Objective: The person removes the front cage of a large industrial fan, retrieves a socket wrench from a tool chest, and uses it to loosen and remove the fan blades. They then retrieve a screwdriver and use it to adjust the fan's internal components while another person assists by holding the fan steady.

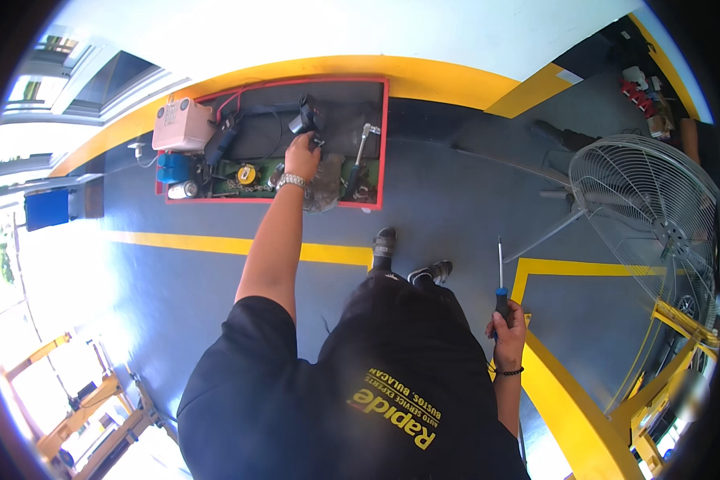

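My right hand (509, 326) grips a screwdriver (502, 300) by its black and blue handle, its long metal shaft pointing away from me. My left arm reaches forward over a red-edged tool cart (384, 144). There my left hand (302, 157) has its fingers bent around a small dark thing that I cannot make out. Just beyond the fingers is a black and grey tool (304, 117), possibly a power tool. A ratchet wrench (362, 156) leans at the cart's right end. Beside the left wrist sits a clear plastic bag (325, 184).
Left on the cart are a pale pink box (183, 126), a blue container (174, 169), a can (183, 190) and a yellow round item (249, 174). A large wire-caged fan (656, 208) stands at right. Closer to me rises a yellow steel post (572, 400).
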A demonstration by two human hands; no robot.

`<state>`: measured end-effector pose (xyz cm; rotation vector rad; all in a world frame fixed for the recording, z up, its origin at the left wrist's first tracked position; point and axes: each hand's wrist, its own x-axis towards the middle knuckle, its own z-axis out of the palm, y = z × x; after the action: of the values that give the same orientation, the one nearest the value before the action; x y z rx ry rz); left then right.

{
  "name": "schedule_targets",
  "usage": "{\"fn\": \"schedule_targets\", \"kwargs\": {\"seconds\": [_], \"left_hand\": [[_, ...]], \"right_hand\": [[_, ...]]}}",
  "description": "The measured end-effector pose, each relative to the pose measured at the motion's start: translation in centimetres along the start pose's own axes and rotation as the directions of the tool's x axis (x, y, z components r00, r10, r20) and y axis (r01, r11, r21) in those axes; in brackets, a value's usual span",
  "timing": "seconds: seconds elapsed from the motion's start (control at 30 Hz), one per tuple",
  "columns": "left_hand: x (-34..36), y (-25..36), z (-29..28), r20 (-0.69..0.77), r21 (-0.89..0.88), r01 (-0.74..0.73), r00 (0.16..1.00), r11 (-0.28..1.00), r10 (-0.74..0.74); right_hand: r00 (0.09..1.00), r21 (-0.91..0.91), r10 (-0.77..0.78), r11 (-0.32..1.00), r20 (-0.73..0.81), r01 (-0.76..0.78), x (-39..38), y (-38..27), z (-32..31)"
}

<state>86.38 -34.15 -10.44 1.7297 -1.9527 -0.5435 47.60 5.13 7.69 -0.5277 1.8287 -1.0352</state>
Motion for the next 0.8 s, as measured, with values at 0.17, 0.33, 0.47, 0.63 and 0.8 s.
{"fn": "schedule_targets", "kwargs": {"seconds": [0.17, 0.33, 0.47, 0.63, 0.8], "left_hand": [[-2.8, 6.2, -0.6, -0.084, 0.003, -0.046, 0.995, 0.999, 0.046], [-9.0, 20.2, 1.7, 0.155, -0.398, -0.094, 0.974, 0.913, 0.167], [-12.3, 33.3, 6.4, 0.329, -0.601, -0.323, 0.734, 0.731, 0.595], [-11.2, 54.4, 8.8, 0.475, -0.738, -0.181, 0.544, 0.65, 0.691], [-8.6, 67.8, 15.7, 0.681, -0.725, 0.512, 0.432, 0.461, 0.591]], "right_hand": [[0.993, 0.228, 0.095, 0.971, -0.075, -0.076, -1.2, -0.3, -1.6], [0.954, 0.545, 0.016, 0.823, -0.3, 0.158, -0.8, -0.4, -4.7], [0.87, 0.621, -0.045, 0.682, -0.49, 0.385, 1.1, -4.6, -8.4], [0.864, 0.585, -0.117, 0.691, -0.49, 0.426, 5.4, -7.6, -15.4], [0.882, 0.541, -0.132, 0.746, -0.452, 0.389, 9.3, -9.8, -19.8]]}}
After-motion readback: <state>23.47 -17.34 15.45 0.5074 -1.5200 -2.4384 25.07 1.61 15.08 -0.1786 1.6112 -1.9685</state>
